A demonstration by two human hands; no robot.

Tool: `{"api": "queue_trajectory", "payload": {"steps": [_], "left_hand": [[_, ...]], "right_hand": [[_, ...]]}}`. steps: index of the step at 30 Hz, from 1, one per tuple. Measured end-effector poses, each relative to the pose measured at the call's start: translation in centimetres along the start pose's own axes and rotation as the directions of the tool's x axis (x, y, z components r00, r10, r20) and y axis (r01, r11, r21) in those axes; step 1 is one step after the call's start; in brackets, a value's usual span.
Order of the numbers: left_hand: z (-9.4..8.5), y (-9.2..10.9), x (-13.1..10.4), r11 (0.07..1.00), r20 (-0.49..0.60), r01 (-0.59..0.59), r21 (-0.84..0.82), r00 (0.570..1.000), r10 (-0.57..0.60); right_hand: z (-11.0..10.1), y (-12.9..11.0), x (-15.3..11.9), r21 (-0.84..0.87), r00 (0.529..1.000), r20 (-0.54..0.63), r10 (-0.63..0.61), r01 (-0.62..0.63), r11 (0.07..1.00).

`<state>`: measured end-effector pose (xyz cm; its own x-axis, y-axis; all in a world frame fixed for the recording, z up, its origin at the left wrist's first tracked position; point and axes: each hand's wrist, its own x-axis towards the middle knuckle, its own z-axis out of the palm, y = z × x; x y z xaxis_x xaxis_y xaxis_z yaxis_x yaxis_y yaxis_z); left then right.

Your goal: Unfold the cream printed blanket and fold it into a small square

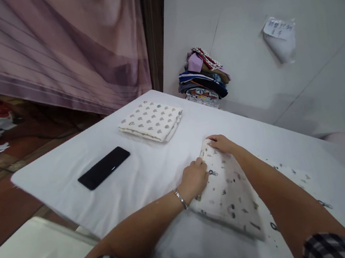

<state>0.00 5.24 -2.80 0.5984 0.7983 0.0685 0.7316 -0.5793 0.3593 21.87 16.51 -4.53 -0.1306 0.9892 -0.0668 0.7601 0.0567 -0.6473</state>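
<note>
A white printed cloth (234, 198) with small grey and green motifs lies partly folded on the white table. At its left edge, my left hand (196, 179), with a silver band at the wrist, has its fingers curled over the fabric. My right hand (222, 143) pinches the cloth's far corner, thumb and fingers around the edge. The cloth's near side hangs slightly raised and looks blurred. More fabric with the same kind of print stretches right, beneath my right forearm. Beyond my hands sits a folded white cloth (151, 121) with grey motifs.
A black phone (104, 167) lies left on the white-covered table (152, 168). Folded clothes (203, 79) are stacked beyond the far edge, against the wall. A plastic pouch with a written note (281, 38) hangs there. A pink curtain (77, 43) hangs at left.
</note>
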Motion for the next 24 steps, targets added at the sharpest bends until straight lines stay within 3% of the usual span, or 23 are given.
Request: {"api": "queue_trajectory", "payload": {"steps": [9, 16, 24], "left_hand": [[0.3, -0.5, -0.1, 0.999, -0.020, 0.016, -0.041, 1.000, -0.016], [1.0, -1.0, -0.1, 0.995, -0.114, -0.055, -0.088, 0.992, 0.045], [0.6, -1.8, 0.1, 0.982, -0.035, -0.007, -0.191, 0.999, 0.000]], "right_hand": [[-0.7, 0.2, 0.7, 0.120, 0.995, 0.078, 0.069, -0.078, 0.990], [0.6, 0.6, 0.8, 0.181, 0.996, -0.067, 0.051, -0.038, 0.983], [1.3, 0.8, 0.1, 0.176, 0.987, -0.141, 0.073, -0.048, 0.983]]}}
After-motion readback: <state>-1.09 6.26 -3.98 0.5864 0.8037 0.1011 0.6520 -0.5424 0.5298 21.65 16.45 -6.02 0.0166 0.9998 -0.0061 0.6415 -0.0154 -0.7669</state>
